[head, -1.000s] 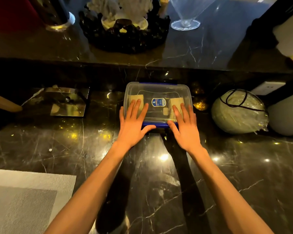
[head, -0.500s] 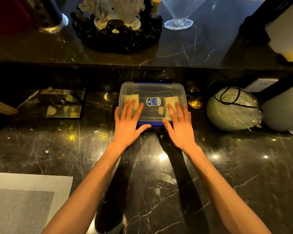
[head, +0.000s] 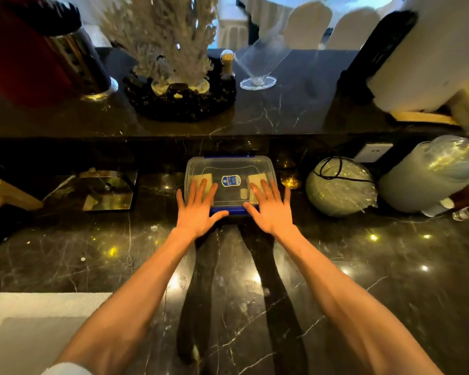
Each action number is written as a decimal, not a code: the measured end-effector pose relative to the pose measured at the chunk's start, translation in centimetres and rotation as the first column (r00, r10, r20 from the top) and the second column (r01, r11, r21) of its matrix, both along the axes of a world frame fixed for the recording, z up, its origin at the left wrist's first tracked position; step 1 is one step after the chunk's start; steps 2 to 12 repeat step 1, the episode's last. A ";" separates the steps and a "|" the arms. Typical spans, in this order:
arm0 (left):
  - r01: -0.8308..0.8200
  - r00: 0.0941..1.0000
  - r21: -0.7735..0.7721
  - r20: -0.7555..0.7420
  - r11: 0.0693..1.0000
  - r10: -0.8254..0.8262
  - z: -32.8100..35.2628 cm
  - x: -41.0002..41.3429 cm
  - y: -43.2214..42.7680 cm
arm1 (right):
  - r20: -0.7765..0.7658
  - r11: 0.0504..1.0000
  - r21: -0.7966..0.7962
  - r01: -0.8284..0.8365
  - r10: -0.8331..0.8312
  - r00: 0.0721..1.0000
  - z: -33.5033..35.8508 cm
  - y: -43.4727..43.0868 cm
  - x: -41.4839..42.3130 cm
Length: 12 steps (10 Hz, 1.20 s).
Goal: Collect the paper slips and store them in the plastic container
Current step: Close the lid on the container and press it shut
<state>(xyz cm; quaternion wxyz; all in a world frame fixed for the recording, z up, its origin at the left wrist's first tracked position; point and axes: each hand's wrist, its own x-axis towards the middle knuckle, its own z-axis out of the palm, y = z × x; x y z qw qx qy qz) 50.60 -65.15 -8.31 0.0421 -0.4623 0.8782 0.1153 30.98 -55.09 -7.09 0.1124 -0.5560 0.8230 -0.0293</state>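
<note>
Left hand (head: 198,209) lies flat with fingers spread on the lid of the one plastic container (head: 230,169) at frame centre, and the right hand (head: 271,209) mirrors it, holding nothing. Two stacks of paper slips (head: 203,177) show inside, so I judge this the closing step. Next, the blue latches need pressing.

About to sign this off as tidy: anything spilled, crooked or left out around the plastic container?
Nothing stands out. The plastic container sits square on the counter, lid on, paper slips inside. Left hand and right hand lie flat on the lid. No loose slips show.
</note>
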 end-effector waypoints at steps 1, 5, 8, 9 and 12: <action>-0.050 0.999 -0.069 -0.015 0.996 0.049 1.6 0.8 1.1 | 0.000 1.000 -0.002 -0.015 0.015 1.000 2.2 0.5 0.4; -0.050 0.999 -0.069 -0.015 0.996 0.049 1.6 0.8 1.1 | 0.000 1.000 -0.002 -0.015 0.015 1.000 2.2 0.5 0.4; -0.050 0.999 -0.069 -0.015 0.996 0.049 1.6 0.8 1.1 | 0.000 1.000 -0.002 -0.015 0.015 1.000 2.2 0.5 0.4; -0.050 0.999 -0.069 -0.015 0.996 0.049 1.6 0.8 1.1 | 0.000 1.000 -0.002 -0.015 0.015 1.000 2.2 0.5 0.4; -0.050 0.999 -0.069 -0.015 0.996 0.049 1.6 0.8 1.1 | 0.000 1.000 -0.002 -0.015 0.015 1.000 2.2 0.5 0.4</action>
